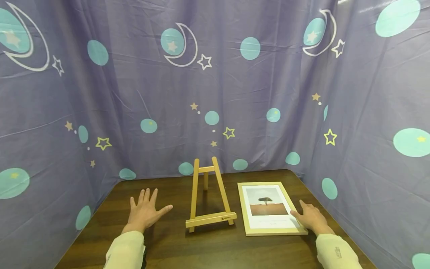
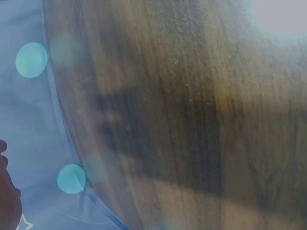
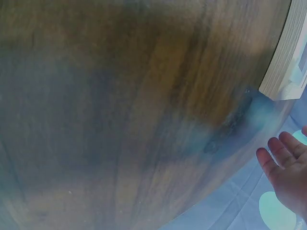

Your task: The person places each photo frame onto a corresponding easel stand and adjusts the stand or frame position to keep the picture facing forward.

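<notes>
- Nearest, left of the easel: the left hand, fingers spread, grasping nothing. Whether its palm meets the table, I cannot tell.
- Right of the easel, at the outer side of the picture frame: the right hand, fingers extended, no grip made. From the head, its thumb seems to meet the frame; the right wrist view leaves a gap between its fingers and a frame corner, so contact is uncertain.
- Beside the easel, on its right: the frame itself, flat on the table, print upward. The head view gives the whole print, the right wrist view only a corner and the grained border.
- The easel stands upright, so setting it up looks done. Undone, judging by how things lie: frame and ledge are apart, neither piece in hand.
- The left wrist view holds no easel or frame.
- Farthest, behind the easel: a moon-and-star cloth.
</notes>
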`<act>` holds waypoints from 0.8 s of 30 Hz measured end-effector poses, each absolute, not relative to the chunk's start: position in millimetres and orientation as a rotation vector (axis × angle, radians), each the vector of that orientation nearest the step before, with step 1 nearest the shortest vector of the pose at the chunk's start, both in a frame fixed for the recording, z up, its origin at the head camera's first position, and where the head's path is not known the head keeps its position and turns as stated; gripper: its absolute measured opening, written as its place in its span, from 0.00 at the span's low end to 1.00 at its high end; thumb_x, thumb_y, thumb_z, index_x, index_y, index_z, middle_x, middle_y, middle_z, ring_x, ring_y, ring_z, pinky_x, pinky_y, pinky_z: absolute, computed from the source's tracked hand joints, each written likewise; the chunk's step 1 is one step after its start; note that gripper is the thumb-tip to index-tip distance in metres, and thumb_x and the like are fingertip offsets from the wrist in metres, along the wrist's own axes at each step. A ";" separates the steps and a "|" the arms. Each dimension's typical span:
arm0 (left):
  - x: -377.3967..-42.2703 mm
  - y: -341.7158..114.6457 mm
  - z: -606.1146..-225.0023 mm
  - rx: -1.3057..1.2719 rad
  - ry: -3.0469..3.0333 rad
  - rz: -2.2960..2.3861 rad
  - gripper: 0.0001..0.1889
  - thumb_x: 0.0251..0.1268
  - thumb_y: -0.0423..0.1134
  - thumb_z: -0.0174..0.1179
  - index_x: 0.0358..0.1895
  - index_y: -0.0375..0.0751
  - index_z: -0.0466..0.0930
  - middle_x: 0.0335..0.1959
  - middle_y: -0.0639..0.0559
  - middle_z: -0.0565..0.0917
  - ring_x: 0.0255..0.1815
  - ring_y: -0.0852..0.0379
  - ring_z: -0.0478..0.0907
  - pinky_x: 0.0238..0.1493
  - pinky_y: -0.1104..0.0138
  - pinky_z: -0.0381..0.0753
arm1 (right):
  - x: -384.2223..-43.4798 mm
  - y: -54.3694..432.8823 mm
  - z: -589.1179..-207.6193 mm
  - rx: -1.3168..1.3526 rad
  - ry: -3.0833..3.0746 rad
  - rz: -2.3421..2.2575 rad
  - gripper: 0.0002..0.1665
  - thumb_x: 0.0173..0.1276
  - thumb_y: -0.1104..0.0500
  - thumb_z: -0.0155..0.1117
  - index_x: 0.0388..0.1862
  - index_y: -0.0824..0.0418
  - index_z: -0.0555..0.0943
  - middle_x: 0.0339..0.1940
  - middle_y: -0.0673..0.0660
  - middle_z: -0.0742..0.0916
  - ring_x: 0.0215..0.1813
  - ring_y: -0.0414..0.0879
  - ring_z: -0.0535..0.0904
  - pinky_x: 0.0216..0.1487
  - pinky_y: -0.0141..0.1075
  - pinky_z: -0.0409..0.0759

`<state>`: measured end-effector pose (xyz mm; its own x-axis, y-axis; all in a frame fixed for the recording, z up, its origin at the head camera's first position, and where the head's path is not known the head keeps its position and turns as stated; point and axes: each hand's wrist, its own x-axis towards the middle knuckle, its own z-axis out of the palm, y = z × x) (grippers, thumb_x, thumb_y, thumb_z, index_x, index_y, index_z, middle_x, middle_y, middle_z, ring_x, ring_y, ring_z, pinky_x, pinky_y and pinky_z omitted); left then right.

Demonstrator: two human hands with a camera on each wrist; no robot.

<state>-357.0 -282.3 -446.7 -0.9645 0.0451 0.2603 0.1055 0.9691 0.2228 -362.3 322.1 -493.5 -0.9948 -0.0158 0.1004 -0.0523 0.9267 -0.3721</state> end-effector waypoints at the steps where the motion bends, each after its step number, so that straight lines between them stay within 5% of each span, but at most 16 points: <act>1: -357.1 -280.9 -445.7 -0.114 -2.860 -0.339 0.59 0.58 0.81 0.43 0.77 0.31 0.51 0.75 0.22 0.48 0.75 0.25 0.40 0.65 0.29 0.25 | -362.4 322.2 -494.2 0.054 -2.989 0.585 0.50 0.74 0.37 0.53 0.72 0.79 0.59 0.64 0.86 0.67 0.62 0.83 0.63 0.55 0.72 0.68; 24: -368.9 -247.3 -416.9 -0.189 -2.839 -0.392 0.59 0.58 0.81 0.44 0.79 0.34 0.49 0.77 0.27 0.48 0.77 0.29 0.40 0.68 0.31 0.26 | -362.5 320.0 -506.7 0.053 -2.959 0.647 0.40 0.73 0.48 0.59 0.65 0.82 0.66 0.59 0.86 0.71 0.61 0.82 0.66 0.60 0.69 0.66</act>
